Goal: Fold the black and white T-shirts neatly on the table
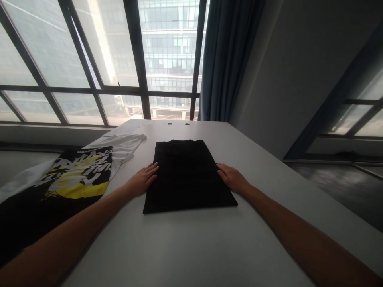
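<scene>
A black T-shirt (188,175), folded into a neat rectangle, lies flat on the white table (191,247) in front of me. Its collar edge points toward the window and its wider edge faces me. My left hand (143,178) rests along the shirt's left side, fingers stretched out with the tips on the cloth. On the opposite side, my right hand (231,177) touches the right edge, its fingers extended and the thumb side hard to make out. Neither hand grips the fabric.
Left of my arm, a black shirt with white and yellow print (80,175) lies over a white garment (128,147) and hangs past the table edge. Papers (128,126) sit at the far left. A blue curtain (227,59) and windows stand beyond the table.
</scene>
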`<state>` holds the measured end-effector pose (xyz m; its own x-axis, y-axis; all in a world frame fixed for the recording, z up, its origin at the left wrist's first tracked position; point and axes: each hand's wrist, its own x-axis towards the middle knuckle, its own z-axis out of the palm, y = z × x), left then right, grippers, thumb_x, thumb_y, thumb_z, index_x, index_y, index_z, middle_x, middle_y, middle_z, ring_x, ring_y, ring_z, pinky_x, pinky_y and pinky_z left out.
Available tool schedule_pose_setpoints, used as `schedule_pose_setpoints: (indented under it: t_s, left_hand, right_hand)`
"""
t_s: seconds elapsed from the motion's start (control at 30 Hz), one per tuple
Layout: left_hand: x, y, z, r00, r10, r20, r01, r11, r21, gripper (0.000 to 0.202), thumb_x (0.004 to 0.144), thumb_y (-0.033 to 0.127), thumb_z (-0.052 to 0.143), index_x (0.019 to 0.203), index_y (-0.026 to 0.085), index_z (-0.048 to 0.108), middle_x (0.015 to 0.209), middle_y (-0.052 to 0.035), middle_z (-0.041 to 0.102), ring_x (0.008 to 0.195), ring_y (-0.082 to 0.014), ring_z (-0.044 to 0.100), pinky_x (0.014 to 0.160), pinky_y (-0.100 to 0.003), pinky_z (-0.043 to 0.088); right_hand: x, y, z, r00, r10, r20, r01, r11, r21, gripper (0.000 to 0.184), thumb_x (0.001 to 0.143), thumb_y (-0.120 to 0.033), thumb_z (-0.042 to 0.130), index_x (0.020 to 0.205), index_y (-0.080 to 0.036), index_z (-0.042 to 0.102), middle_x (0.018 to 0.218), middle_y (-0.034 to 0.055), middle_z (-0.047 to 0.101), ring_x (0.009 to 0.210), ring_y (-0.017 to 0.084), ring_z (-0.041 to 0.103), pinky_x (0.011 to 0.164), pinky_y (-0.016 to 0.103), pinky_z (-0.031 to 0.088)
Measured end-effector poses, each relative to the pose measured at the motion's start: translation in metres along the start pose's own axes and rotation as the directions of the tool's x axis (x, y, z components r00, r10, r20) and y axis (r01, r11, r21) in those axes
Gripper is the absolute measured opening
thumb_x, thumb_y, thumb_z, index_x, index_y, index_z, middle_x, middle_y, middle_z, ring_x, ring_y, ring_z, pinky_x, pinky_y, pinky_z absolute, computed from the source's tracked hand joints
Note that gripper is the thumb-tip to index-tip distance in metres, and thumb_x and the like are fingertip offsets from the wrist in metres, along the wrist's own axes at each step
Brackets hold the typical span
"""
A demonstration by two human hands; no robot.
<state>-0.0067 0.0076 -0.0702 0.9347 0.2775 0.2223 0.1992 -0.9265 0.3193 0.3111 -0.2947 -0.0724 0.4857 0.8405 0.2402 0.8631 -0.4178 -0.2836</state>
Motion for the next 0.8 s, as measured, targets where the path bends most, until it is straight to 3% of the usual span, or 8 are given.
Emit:
schedule_pose_setpoints:
  t_s: [0.1, 0.2, 0.33, 0.43, 0.5, 0.67, 0.8]
  left_hand:
    - [-0.012, 0.002, -0.009, 0.984, 0.153, -0.089, -0.154, 0.988, -0.011, 0.059, 0.093, 0.021, 0.042, 0.151, 0.017, 0.050, 0.159, -0.0089, 0.047, 0.150, -0.0267, 0.035, 0.123, -0.049, 0.032]
    - [-0.016, 0.003, -0.019, 0.957, 0.288, -0.038, -0.289, 0.957, -0.014, 0.057, 0.082, 0.011, 0.048, 0.134, 0.022, 0.066, 0.148, -0.0059, 0.059, 0.146, -0.0270, 0.043, 0.121, -0.052, 0.036]
    - [-0.015, -0.004, -0.029, 0.957, 0.278, 0.081, -0.268, 0.956, -0.116, 0.055, 0.083, 0.012, 0.054, 0.135, 0.027, 0.066, 0.151, -0.0047, 0.057, 0.146, -0.0288, 0.043, 0.120, -0.054, 0.037]
    - [-0.016, -0.010, -0.032, 0.942, 0.255, 0.219, -0.215, 0.958, -0.189, 0.057, 0.085, 0.016, 0.061, 0.140, 0.031, 0.062, 0.160, -0.0044, 0.045, 0.150, -0.0310, 0.036, 0.118, -0.055, 0.039]
    - [-0.017, -0.009, -0.029, 0.938, 0.250, 0.240, -0.205, 0.959, -0.196, 0.053, 0.086, 0.017, 0.061, 0.136, 0.031, 0.065, 0.162, -0.0042, 0.041, 0.151, -0.0318, 0.034, 0.117, -0.054, 0.039]
    - [-0.016, 0.007, -0.017, 0.961, 0.277, 0.022, -0.270, 0.948, -0.169, 0.041, 0.088, 0.013, 0.049, 0.117, 0.025, 0.075, 0.147, -0.0057, 0.060, 0.146, -0.0292, 0.043, 0.124, -0.056, 0.027]
    - [-0.011, 0.024, -0.022, 0.923, 0.330, -0.196, -0.369, 0.904, -0.214, 0.031, 0.091, 0.016, 0.049, 0.108, 0.022, 0.074, 0.129, -0.0101, 0.070, 0.130, -0.0264, 0.058, 0.115, -0.048, 0.042]
  right_hand:
    - [-0.008, 0.005, -0.014, 0.994, -0.108, -0.030, 0.109, 0.994, 0.034, 0.049, 0.097, -0.026, 0.046, 0.143, -0.021, 0.060, 0.149, 0.0093, 0.057, 0.139, 0.027, 0.051, 0.119, 0.047, 0.038]
    - [-0.013, 0.008, -0.029, 0.971, -0.238, 0.032, 0.233, 0.966, 0.116, 0.057, 0.086, -0.019, 0.059, 0.142, -0.025, 0.061, 0.153, 0.0071, 0.052, 0.140, 0.029, 0.050, 0.118, 0.049, 0.040]
    - [-0.014, 0.010, -0.037, 0.951, -0.300, 0.072, 0.282, 0.941, 0.189, 0.059, 0.085, -0.020, 0.064, 0.143, -0.031, 0.061, 0.155, 0.0050, 0.049, 0.142, 0.032, 0.047, 0.118, 0.053, 0.039]
    - [-0.012, 0.009, -0.031, 0.940, -0.333, 0.078, 0.312, 0.929, 0.197, 0.043, 0.085, -0.016, 0.063, 0.125, -0.030, 0.074, 0.152, 0.0059, 0.053, 0.141, 0.034, 0.048, 0.117, 0.055, 0.040]
    - [-0.010, 0.007, -0.024, 0.936, -0.349, 0.041, 0.336, 0.922, 0.191, 0.036, 0.085, -0.015, 0.062, 0.114, -0.029, 0.079, 0.148, 0.0072, 0.057, 0.138, 0.035, 0.051, 0.115, 0.057, 0.041]
    - [-0.009, 0.001, -0.012, 0.934, -0.333, -0.128, 0.353, 0.916, 0.192, 0.026, 0.091, -0.022, 0.056, 0.099, -0.029, 0.080, 0.137, 0.0075, 0.065, 0.128, 0.032, 0.058, 0.109, 0.059, 0.044]
    - [-0.007, -0.003, -0.019, 0.930, -0.304, -0.206, 0.352, 0.900, 0.258, 0.022, 0.092, -0.030, 0.057, 0.097, -0.027, 0.078, 0.140, 0.0073, 0.063, 0.131, 0.032, 0.055, 0.111, 0.056, 0.043]
